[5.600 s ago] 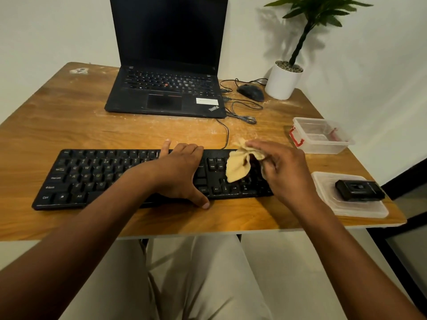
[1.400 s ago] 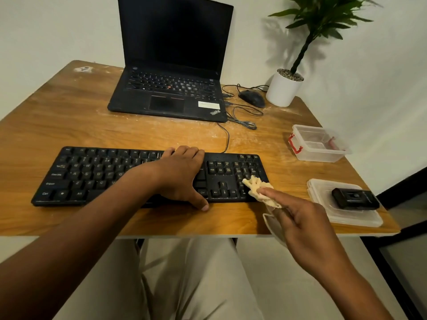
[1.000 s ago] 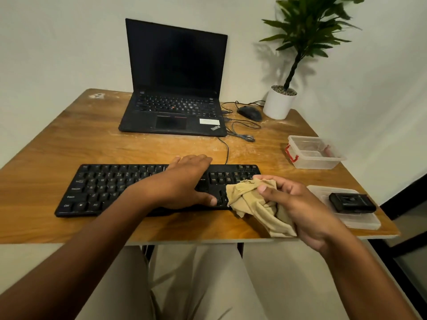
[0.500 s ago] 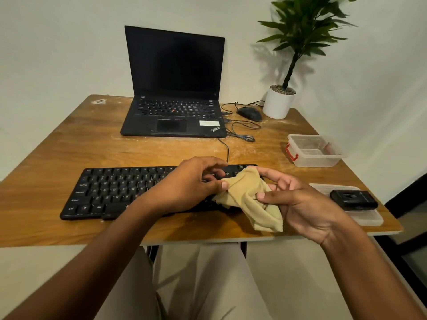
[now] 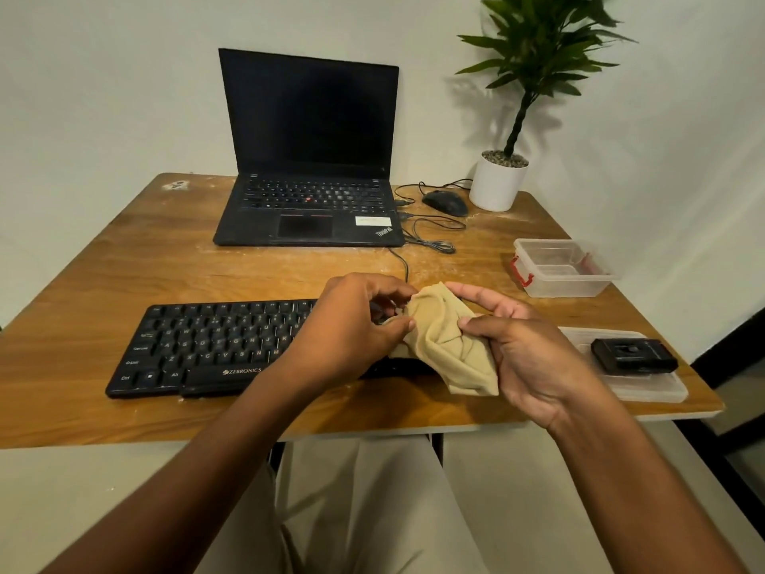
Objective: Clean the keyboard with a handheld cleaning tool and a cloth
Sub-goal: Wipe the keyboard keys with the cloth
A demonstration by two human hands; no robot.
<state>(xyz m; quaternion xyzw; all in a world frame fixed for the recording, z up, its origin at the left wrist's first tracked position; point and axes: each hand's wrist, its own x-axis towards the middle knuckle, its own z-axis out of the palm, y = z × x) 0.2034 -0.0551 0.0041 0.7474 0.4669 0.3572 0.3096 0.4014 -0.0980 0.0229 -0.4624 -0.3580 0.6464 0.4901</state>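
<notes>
Both hands, left hand (image 5: 347,325) and right hand (image 5: 525,345), pinch the cloth (image 5: 447,341) just above the keyboard (image 5: 207,345), which runs lengthwise off to the left.

a tan, unpatterned cloth (image 5: 445,337) is seen above a black keyboard (image 5: 215,345) printed with pale legends. the table (image 5: 124,275) is shown in warm brown wood grain, dusted with pale streaks. a black laptop (image 5: 308,159) is marked by a red dot among its keys and a white sticker. a clear box (image 5: 559,269) is fitted with red clasps. green leaves are carried by a plant (image 5: 534,43) in a white pot (image 5: 496,184). a black device (image 5: 633,355) is seen on a clear lid (image 5: 645,387).
</notes>
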